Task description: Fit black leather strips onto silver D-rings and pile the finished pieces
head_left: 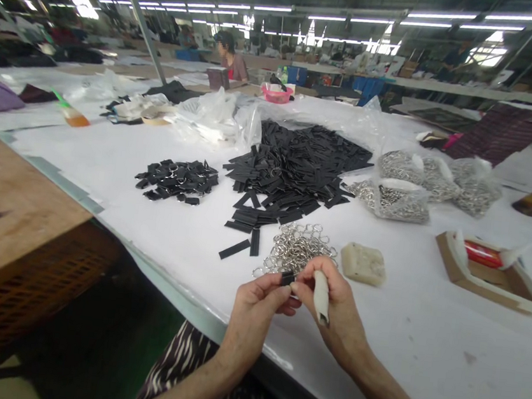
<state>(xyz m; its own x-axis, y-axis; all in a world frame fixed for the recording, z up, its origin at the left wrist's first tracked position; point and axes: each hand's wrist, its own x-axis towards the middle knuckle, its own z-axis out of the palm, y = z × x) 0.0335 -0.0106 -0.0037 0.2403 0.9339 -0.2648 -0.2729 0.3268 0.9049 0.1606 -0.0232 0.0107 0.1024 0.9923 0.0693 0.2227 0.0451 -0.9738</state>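
Note:
My left hand (256,304) pinches a small black strip (287,279), which looks folded over. Closed around a tool with a pale wrapped handle (321,297), my right hand (337,310) meets the strip with its fingertips; the tool's working end is hidden. Just beyond both hands lies a heap of silvery metal rings (296,248). Farther back spreads a large pile of flat black strips (299,158), with a few loose ones near its front. To the left sits a smaller pile of black pieces fitted with rings (176,180). A yellowish block (363,264) rests right of the rings.
Clear bags of metal rings (400,199) stand at the right, behind an open cardboard box (491,283) holding a red tube (483,254). Plastic bags (218,117) and a bottle of orange liquid (74,116) lie back left. Another person (233,61) sits across the table.

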